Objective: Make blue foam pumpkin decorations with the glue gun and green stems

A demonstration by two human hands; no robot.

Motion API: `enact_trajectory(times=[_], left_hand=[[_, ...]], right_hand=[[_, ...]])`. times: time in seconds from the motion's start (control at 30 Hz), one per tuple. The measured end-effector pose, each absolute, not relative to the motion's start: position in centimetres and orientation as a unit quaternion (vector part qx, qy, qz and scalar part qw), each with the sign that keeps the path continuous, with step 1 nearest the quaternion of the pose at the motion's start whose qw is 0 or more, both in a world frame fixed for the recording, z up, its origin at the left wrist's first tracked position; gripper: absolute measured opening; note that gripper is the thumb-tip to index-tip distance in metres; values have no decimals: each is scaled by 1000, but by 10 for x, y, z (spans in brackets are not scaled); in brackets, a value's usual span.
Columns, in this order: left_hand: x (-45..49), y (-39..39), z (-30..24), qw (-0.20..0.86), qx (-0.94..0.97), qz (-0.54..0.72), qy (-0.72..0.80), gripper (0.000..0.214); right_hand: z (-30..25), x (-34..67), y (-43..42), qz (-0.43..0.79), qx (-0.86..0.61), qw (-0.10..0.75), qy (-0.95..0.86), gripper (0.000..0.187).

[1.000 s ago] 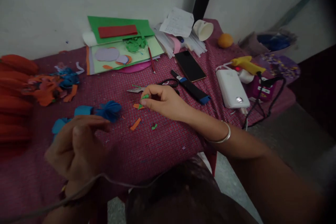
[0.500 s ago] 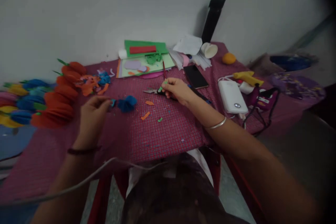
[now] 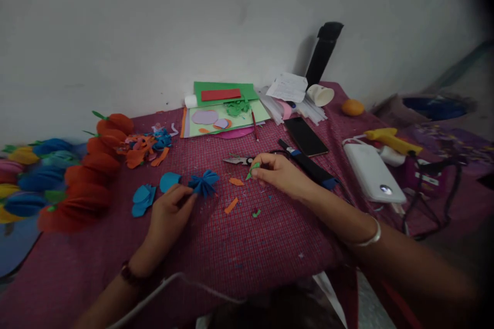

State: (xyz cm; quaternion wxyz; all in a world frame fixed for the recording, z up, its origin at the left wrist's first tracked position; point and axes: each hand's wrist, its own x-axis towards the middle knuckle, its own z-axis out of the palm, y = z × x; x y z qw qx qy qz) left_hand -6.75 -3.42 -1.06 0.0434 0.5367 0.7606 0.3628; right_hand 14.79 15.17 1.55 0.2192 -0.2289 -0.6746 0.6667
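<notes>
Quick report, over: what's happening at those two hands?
Right hand: pinching green piece. Left hand: at blue pleated paper, touch unclear. Scissors beside right hand; orange scraps between hands.

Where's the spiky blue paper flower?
In the head view, the blue pleated paper flower is left of centre, just beyond the left hand, with orange paper scraps to its right.

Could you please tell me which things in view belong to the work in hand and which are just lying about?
Seemingly part of the job:
small green piece, pinched in the right hand
blue ruffled piece, right by the left hand
blue cut pieces
scissors, near the right hand

Seemingly just lying about:
phone
orange fruit
white cup
</notes>
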Motion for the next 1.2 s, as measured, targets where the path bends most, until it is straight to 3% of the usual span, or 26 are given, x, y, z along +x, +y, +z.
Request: enact_trajectory(times=[0.27, 0.67, 1.2], left_hand=[[-52, -3, -10, 135, 619, 406, 658, 10], [-44, 3, -19, 41, 685, 369, 627, 10], [-47, 2, -20, 38, 710, 357, 605, 15]], right_hand=[[32, 139, 149, 705, -189, 226, -645, 13], [7, 138, 145, 664, -225, 213, -681, 8], [4, 141, 143, 649, -215, 246, -687, 6]])
